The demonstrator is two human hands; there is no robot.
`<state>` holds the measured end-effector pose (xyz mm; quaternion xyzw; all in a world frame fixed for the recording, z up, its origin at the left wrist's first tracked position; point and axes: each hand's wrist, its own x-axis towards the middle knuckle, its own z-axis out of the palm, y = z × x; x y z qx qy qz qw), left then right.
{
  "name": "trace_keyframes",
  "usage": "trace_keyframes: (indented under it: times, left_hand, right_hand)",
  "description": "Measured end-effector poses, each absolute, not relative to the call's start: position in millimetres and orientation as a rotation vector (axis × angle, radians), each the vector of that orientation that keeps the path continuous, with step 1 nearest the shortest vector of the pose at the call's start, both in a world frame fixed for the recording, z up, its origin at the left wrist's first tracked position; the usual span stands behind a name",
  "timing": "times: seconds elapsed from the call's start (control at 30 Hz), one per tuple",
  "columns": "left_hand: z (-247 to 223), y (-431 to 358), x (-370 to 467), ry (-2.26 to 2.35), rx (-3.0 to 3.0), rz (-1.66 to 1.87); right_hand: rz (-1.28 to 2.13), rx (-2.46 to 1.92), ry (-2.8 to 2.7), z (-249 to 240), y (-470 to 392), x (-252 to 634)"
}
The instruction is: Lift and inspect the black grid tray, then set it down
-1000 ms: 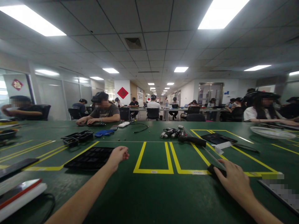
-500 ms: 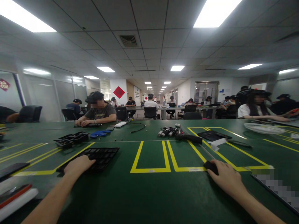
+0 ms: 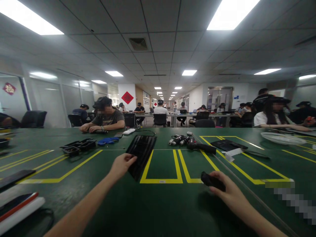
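Observation:
Pinched at its lower left edge by my left hand (image 3: pixel 123 164) is a thin black rectangular panel (image 3: pixel 142 153). It is tilted up over the table, its far end leaning right, and its face looks glossy and streaked. My right hand (image 3: pixel 229 189) is closed round a small black rounded object (image 3: pixel 213 181), held just above the green table (image 3: pixel 160 207). Fingers cover part of that object, and its kind cannot be made out. Between the hands lies a yellow-taped rectangle (image 3: pixel 161 180) marked on the table.
Black bins (image 3: pixel 79 146) and a blue item (image 3: pixel 108 141) lie at left. Metal-ended cylinders (image 3: pixel 179 140) and a black-handled tool (image 3: pixel 202 146) sit ahead. A flat black piece (image 3: pixel 228 144) lies right. One person (image 3: pixel 106 115) sits opposite, another (image 3: pixel 274 115) at right.
My left hand has lifted the black panel off the left taped area and moved it right, tilting it up. My right hand has drawn the black object slightly left and raised it.

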<state>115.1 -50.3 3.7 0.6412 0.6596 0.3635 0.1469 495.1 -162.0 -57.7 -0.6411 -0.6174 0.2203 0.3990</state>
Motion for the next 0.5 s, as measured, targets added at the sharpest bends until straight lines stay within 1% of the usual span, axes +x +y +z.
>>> trace_keyframes:
  times: [0.07,0.1,0.13,0.2,0.27,0.37,0.5]
  left_hand:
    - [-8.2,-68.6,160.7,1.616,1.893,1.059]
    - [-15.7,-79.6,180.7,1.339,1.868,1.08]
    - [-23.7,-91.0,197.8,1.16,1.853,1.064]
    - [-39.5,-112.2,221.9,0.948,1.822,1.014]
    - [-51.8,-128.4,233.5,0.862,1.784,0.959]
    - [-59.9,-140.3,236.5,0.763,1.695,0.928]
    - [-61.3,-140.8,234.7,0.692,1.669,0.922]
  right_hand:
    - [0.711,-1.494,-1.594,-57.1,-171.2,477.0]
    - [0.769,-1.418,-1.597,-57.9,-175.6,469.0]
    - [0.82,-1.33,-1.591,-59.1,-179.7,461.7]
    - [0.922,-1.148,-1.584,-61.4,-187.1,449.7]
    - [0.987,-1.022,-1.576,-62.2,-193.5,440.8]
    - [1.021,-0.981,-1.575,-60.8,-199.7,433.2]
    - [0.929,-1.003,-1.685,-63.3,-199.3,430.8]
